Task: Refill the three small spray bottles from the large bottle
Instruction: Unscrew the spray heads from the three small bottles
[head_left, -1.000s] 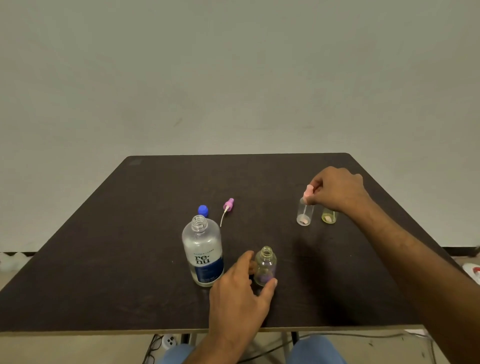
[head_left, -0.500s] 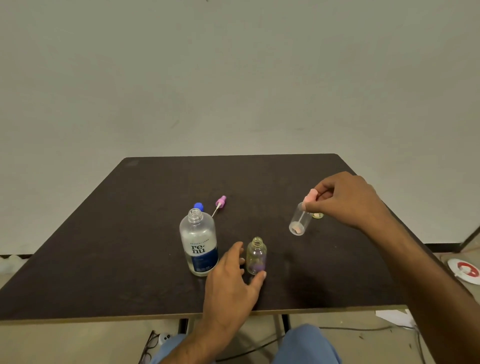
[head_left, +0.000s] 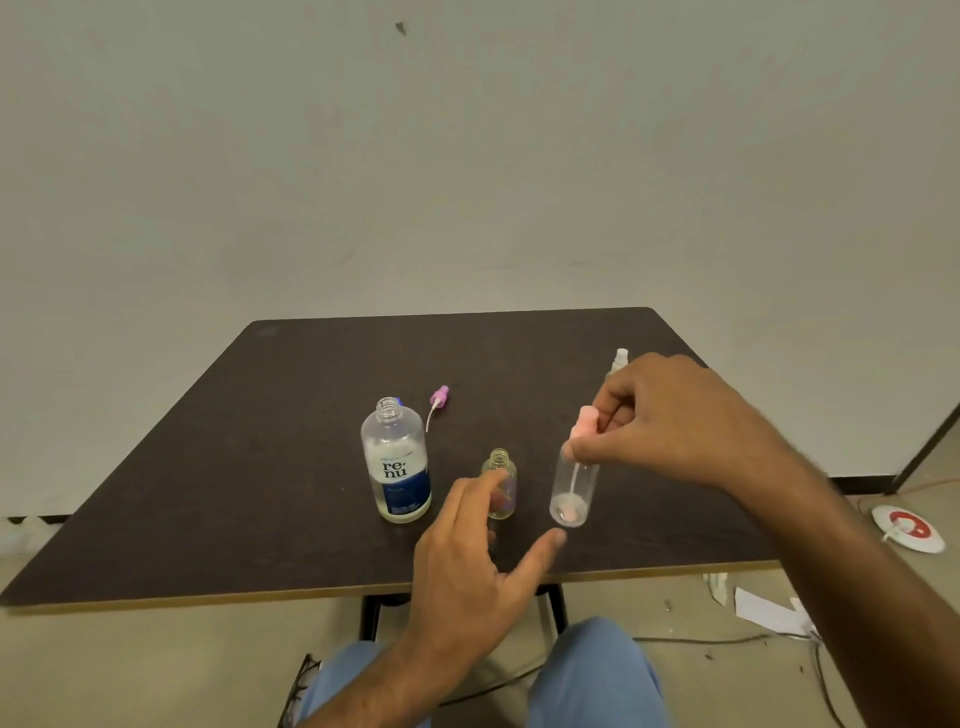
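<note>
So the right hand (head_left: 670, 415) has its fingertips pinched on the pink spray cap (head_left: 584, 426) of one small clear bottle (head_left: 571, 488), holding it up off the worktop (head_left: 260, 467) by the top, tilted a bit. Makes sense if the plan is to twist that cap off: gripping the head leaves the body free for the other hand. You can see the dip tube inside, and the bottle looks pretty much empty.

The left hand (head_left: 467, 561) is spread, fingers relaxed and holding nothing. Its thumb reaches toward the base of the lifted bottle, and its fingers sit just in front of the second small bottle (head_left: 500, 486). I can't tell if they actually touch it. My guess is it's coming over to take the lifted bottle's body.

That second bottle stands upright with its neck uncapped, just beside the large bottle (head_left: 397, 462), which is also uncapped and upright, with liquid showing in the lower part. Keeping them side by side means a short pour. The purple spray head (head_left: 439, 397) lies on the worktop behind them, presumably the one off the uncapped small bottle, and there's a blue cap (head_left: 398, 400) peeking out behind the large bottle's neck.

The third spray bottle (head_left: 619, 360) is further back, mostly hidden by the right hand, white top on.
</note>
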